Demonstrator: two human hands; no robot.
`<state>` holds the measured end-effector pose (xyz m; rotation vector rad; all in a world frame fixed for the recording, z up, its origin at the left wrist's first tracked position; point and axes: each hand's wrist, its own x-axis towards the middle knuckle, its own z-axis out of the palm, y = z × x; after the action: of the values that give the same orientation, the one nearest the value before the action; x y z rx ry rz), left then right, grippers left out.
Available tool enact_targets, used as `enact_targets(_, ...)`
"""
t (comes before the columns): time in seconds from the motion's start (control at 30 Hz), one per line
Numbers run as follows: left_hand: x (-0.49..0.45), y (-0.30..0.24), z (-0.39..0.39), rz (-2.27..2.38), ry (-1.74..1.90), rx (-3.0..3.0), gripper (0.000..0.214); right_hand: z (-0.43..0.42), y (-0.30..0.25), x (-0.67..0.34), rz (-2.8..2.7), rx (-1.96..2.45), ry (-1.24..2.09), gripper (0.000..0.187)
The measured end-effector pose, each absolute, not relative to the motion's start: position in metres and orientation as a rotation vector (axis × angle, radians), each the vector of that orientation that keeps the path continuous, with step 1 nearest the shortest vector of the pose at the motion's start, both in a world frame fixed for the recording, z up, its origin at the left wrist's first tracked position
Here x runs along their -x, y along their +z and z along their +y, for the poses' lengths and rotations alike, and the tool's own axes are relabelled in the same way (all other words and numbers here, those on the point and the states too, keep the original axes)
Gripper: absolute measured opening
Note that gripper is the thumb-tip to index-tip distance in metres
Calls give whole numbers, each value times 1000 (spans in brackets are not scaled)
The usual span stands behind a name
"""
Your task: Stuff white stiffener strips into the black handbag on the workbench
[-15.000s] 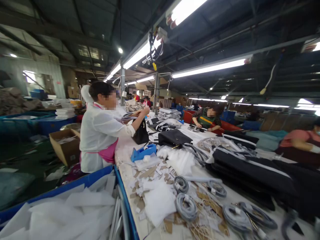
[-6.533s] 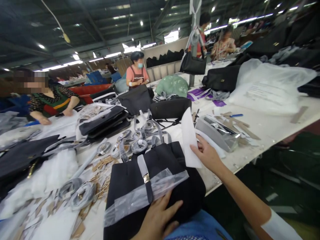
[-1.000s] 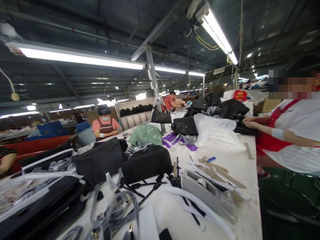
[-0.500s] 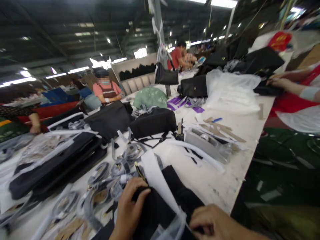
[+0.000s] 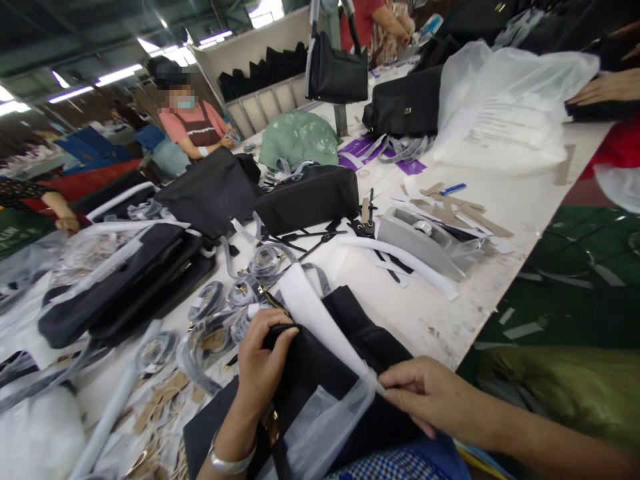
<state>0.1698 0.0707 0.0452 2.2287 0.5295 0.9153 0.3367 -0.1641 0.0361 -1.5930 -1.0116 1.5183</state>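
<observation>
A black handbag [image 5: 313, 363] lies in front of me at the table's near side. My left hand [image 5: 260, 360], with a silver bangle at the wrist, pinches the bag's upper edge between thumb and fingers. A long white padding strip [image 5: 313, 310] runs across the bag toward my right hand [image 5: 430, 397]. Thumb and fingertips of that hand are closed on the strip's near end. Thin translucent film [image 5: 325, 420] hangs from about the same spot over the bag's front. Just left of my left hand are wrapped straps in grey coils [image 5: 243, 293].
A grey tape dispenser [image 5: 417, 243] stands to the right, by cardboard pieces and a blue pen [image 5: 453, 189]. Black bags [image 5: 310, 200] and a stack of black pieces [image 5: 120, 287] lie beyond. A white plastic sack [image 5: 510, 120] sits far right. Co-workers stand around the table.
My view has tipped downward, so the table sits higher in the picture. My right hand now shows gripping the strip's end, and the left still pinches the bag's edge.
</observation>
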Motion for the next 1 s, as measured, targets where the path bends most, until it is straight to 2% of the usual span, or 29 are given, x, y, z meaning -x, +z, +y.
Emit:
enact_targets(0.17, -169, 46, 72, 574, 861, -2228, 4, -176, 36, -359, -1589, 1670, 1007, 32)
enact_targets(0.3, -168, 46, 70, 570, 831, -2236, 4, -189, 42, -379, -1775, 1647, 1070, 34)
enact_targets(0.4, -168, 44, 72, 562, 826, -2229, 3, -196, 45, -384, -1720, 1641, 1172, 35)
enact_targets(0.57, -172, 41, 77, 587, 772, -2286, 4, -192, 41, -367, -1498, 1761, 1016, 34)
enact_targets(0.73, -174, 65, 46, 584, 1013, -2550, 16, -181, 36, -350, -1300, 1758, 986, 30)
enact_targets(0.8, -173, 77, 25, 369, 803, -2663, 3, -178, 35, -347, -1283, 1735, 996, 28)
enact_targets(0.9, -174, 84, -2, 173, 360, -2669, 15, -176, 35, -345, -1283, 1704, 956, 26)
enact_targets(1.0, -181, 80, -16, 275, 333, -2658, 21, -175, 34, -344, -1295, 1647, 896, 23)
